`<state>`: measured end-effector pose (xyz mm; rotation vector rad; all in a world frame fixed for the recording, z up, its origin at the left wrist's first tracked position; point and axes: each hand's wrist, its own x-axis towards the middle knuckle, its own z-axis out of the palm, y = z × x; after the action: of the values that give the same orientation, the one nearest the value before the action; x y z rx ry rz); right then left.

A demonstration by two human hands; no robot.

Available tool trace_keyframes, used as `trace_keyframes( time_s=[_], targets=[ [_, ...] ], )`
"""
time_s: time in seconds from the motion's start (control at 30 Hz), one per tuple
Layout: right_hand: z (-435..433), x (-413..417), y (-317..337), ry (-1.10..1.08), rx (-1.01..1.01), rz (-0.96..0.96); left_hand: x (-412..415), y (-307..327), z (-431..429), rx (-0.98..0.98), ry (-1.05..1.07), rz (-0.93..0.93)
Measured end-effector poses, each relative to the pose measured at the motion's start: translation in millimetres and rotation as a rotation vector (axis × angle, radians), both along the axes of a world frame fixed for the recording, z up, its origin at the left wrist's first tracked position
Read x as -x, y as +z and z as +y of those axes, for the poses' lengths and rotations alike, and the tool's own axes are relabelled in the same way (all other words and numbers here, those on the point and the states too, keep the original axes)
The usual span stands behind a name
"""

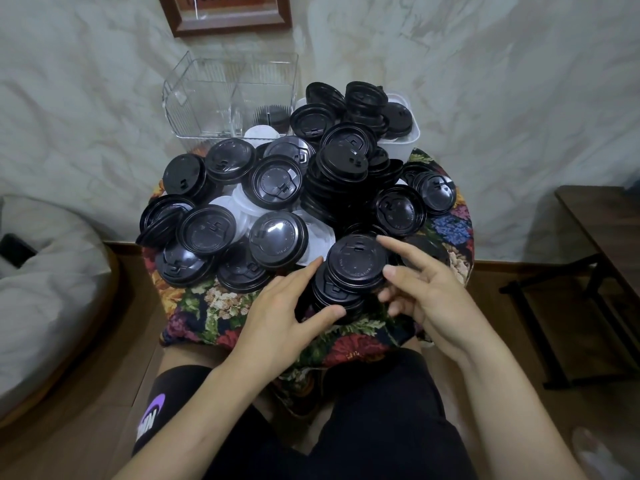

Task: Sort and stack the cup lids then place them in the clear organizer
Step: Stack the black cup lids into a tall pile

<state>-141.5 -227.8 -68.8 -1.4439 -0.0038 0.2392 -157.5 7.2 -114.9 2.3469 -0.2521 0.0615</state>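
A short stack of black lids (356, 268) stands at the table edge farthest from the clear organizer (194, 98). The left hand (280, 313) lays its straight forefinger and thumb against the stack's side. The right hand (433, 299) is spread, thumb tip at the top lid's rim and forefinger above it, gripping nothing as far as I can see.

Between this stack and the organizer lies a heap of loose black lids (277, 244) with white lids (242, 206) under them, all unsorted. The organizer holds only a few black lids (272, 114) and a white one. Beside it a white tub (405, 140) overflows with more. I judge the job barely begun.
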Motion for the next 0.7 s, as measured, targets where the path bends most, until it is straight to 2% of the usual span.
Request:
trace_keyframes(
  time_s=[0.13, 0.33, 0.53, 0.7],
  targets=[
    [-0.4, 4.1, 0.0, -0.010, 0.103, 0.008, 0.0, 0.5, 0.2, 0.010, -0.007, 0.007],
    [7.8, 7.1, -2.1, -0.011, 0.252, -0.155, -0.2, 0.8, 1.4, 0.034, -0.030, 0.004],
    [8.4, 7.1, -5.0, -0.001, 0.438, -0.206, -1.1, 0.9, 2.8, 0.058, -0.030, 0.013],
    [10.0, 8.5, -3.9, 0.089, 0.446, -0.227, -0.1, 0.5, 3.4, 0.059, -0.018, 0.030]
  ],
)
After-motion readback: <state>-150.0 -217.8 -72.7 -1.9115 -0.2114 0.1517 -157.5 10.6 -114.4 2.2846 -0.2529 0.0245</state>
